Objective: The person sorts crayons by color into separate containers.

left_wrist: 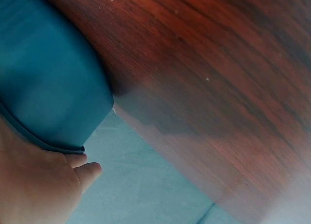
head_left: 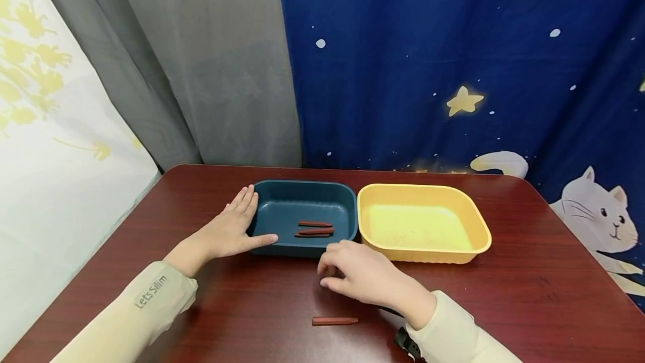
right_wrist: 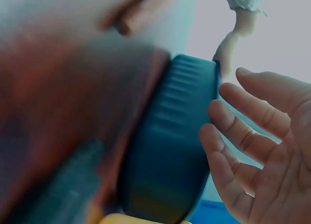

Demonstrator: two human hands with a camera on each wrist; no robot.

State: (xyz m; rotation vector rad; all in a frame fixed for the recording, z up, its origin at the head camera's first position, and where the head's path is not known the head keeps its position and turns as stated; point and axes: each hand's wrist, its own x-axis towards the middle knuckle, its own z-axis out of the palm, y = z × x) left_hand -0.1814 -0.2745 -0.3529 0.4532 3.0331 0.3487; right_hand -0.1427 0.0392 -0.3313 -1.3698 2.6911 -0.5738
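Note:
My left hand rests on the left side of the dark blue bin, fingers spread straight along its rim and thumb over the near edge. The left wrist view shows the fingers against the bin's rim. Inside the bin lie a few reddish-brown pointed sticks, much like crayons. My right hand hovers by the bin's near right corner, fingers loosely bent, with nothing in them; its bare palm shows in the right wrist view. Another reddish-brown stick lies on the table in front of that hand.
A yellow bin stands right beside the blue one, with nothing in it. Both stand on the dark red wooden table. Behind hang a grey curtain and a blue starry curtain. A dark blurred object crosses the right wrist view.

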